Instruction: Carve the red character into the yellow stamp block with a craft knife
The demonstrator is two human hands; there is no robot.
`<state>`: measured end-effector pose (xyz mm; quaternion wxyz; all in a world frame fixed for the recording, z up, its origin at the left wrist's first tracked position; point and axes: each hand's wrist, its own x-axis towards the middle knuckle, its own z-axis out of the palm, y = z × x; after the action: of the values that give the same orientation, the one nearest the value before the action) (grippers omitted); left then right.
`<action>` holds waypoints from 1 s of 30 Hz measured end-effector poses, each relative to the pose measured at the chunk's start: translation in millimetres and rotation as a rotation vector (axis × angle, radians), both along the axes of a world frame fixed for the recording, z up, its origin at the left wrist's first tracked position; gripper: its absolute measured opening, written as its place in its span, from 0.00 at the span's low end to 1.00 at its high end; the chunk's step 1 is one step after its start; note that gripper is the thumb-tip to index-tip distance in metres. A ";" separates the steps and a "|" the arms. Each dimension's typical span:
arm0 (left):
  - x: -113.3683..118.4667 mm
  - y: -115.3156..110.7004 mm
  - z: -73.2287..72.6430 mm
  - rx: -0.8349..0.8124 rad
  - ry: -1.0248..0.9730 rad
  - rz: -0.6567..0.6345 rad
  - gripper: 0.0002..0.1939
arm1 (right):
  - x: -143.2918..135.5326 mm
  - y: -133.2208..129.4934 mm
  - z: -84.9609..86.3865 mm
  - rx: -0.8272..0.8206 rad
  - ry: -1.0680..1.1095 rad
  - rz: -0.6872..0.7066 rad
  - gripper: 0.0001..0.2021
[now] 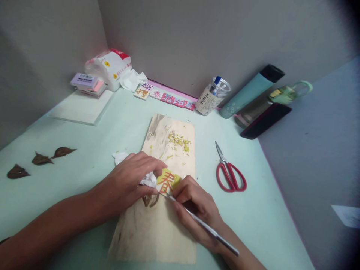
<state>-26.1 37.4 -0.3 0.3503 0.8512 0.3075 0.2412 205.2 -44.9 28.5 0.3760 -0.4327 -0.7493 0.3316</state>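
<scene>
A yellow piece (168,181) with an orange-red character lies on a long wooden board (168,240). My left hand (135,176) is closed at its left side, thumb and fingers on its edges, with crumpled white tissue (149,180) beneath the fingers. In my right hand (195,206) is a slim metal craft knife (209,228), its tip at the lower edge of the yellow piece. Yellow shavings (180,141) are scattered on the upper board. Something brown and curved (150,200) shows just under my left thumb.
Red-handled scissors (230,176) lie right of the board. Brown leaf-like pieces (42,159) are at the left. Along the back stand a tissue pack (109,67), character tiles (168,99), a plastic cup (209,99), a teal bottle (250,92) and a dark phone (266,122).
</scene>
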 end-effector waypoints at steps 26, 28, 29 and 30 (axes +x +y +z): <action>-3.7 1.8 -0.8 0.029 -0.040 -0.052 0.13 | 8.7 4.7 5.0 -0.395 0.229 -0.081 0.10; -2.8 1.4 0.4 0.042 -0.040 -0.063 0.14 | 9.5 3.5 4.1 -0.473 0.299 -0.139 0.11; -2.2 1.1 1.0 0.047 -0.038 -0.066 0.15 | 9.1 3.1 3.9 -0.493 0.319 -0.163 0.11; -1.5 0.8 1.7 0.052 -0.039 -0.067 0.15 | 8.3 2.7 3.7 -0.506 0.330 -0.181 0.11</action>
<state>-27.6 38.2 1.4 0.3417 0.8651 0.2655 0.2538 213.5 -42.2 32.2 0.4011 -0.5178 -0.5303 0.5383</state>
